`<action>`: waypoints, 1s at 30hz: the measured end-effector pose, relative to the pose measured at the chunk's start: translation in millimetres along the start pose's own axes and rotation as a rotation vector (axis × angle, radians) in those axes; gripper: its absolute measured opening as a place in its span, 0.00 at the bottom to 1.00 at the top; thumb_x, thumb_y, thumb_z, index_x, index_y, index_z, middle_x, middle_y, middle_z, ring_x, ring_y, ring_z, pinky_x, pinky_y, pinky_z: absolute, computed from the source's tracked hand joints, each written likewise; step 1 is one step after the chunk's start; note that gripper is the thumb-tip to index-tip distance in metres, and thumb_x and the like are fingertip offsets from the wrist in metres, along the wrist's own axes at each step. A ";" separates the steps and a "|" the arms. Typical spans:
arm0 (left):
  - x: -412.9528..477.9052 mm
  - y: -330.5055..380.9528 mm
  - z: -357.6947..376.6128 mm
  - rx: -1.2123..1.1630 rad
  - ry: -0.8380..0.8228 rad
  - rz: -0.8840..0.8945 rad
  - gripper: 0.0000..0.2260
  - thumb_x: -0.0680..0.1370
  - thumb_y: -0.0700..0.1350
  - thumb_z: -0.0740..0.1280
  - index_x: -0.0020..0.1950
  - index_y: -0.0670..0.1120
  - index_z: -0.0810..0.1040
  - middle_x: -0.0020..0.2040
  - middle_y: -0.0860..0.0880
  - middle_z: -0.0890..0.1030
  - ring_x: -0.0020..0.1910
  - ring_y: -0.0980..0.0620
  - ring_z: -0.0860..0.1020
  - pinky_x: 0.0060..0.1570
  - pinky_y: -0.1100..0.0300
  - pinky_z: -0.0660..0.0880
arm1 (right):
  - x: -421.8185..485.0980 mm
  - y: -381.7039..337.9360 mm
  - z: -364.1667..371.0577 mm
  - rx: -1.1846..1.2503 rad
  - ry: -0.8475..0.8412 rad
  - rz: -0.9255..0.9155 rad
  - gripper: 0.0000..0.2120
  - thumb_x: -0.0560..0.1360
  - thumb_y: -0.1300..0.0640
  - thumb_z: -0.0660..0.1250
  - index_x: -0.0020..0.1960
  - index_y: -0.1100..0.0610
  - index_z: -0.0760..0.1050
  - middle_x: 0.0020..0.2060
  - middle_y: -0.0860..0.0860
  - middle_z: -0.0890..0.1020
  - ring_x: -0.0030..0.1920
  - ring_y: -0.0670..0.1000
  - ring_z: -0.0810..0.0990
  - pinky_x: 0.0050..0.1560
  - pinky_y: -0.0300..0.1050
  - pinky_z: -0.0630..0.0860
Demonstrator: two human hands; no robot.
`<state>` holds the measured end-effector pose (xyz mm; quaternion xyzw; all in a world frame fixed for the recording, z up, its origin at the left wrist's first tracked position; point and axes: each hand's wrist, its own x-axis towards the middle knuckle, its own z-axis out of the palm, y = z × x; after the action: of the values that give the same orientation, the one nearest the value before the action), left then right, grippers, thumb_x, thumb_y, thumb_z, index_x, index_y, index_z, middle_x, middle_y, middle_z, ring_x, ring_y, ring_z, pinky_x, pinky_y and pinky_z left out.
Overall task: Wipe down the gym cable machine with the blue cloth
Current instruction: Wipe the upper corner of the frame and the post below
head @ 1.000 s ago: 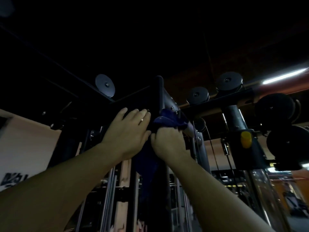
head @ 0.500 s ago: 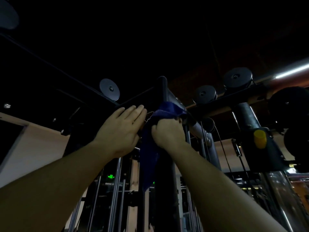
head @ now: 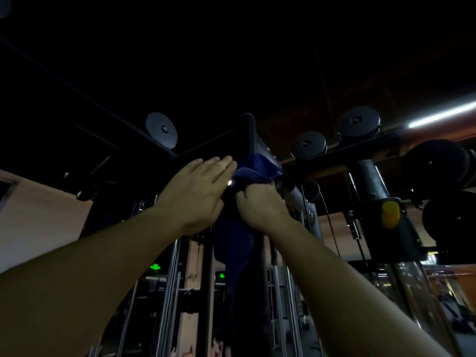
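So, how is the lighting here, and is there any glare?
In the head view the scene is very dim, the ceiling nearly black; the head view's tube light at upper right is blown out; a small glint shows on the left hand, beside the blue cloth.

No legible text; two glowing green signs (head: 155, 267) behind the cable machine (head: 246, 132), too blurred.

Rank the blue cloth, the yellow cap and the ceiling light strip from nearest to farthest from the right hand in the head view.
1. blue cloth: gripped in the right hand itself, at centre.
2. yellow cap: off to the right, about level with the hand.
3. ceiling light strip: far upper right, well behind everything else.
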<state>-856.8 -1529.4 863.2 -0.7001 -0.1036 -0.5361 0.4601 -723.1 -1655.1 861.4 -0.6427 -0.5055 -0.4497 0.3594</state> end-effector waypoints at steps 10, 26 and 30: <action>-20.2 -0.5 -4.3 0.033 -0.023 0.089 0.35 0.78 0.54 0.52 0.85 0.45 0.56 0.83 0.44 0.61 0.80 0.45 0.63 0.79 0.47 0.59 | -50.4 38.1 -10.3 0.035 0.021 0.076 0.11 0.76 0.62 0.63 0.54 0.66 0.80 0.52 0.63 0.82 0.53 0.63 0.80 0.56 0.57 0.77; -32.1 30.5 -15.9 -0.032 -0.047 0.121 0.36 0.78 0.55 0.48 0.85 0.43 0.53 0.85 0.43 0.57 0.82 0.44 0.60 0.80 0.47 0.56 | -146.7 18.4 58.4 0.631 0.100 0.002 0.09 0.81 0.53 0.59 0.47 0.45 0.77 0.39 0.46 0.79 0.41 0.42 0.78 0.40 0.36 0.72; -44.3 39.5 -2.2 -0.052 -0.080 0.128 0.35 0.78 0.55 0.50 0.85 0.43 0.55 0.84 0.43 0.58 0.81 0.43 0.61 0.80 0.46 0.57 | -146.9 37.8 56.2 0.361 -0.056 -0.138 0.10 0.82 0.51 0.59 0.48 0.38 0.75 0.43 0.42 0.77 0.44 0.40 0.77 0.45 0.33 0.70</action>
<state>-850.9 -1537.5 804.7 -0.7379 -0.0631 -0.4795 0.4707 -686.7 -1660.4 703.8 -0.5438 -0.6306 -0.3572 0.4231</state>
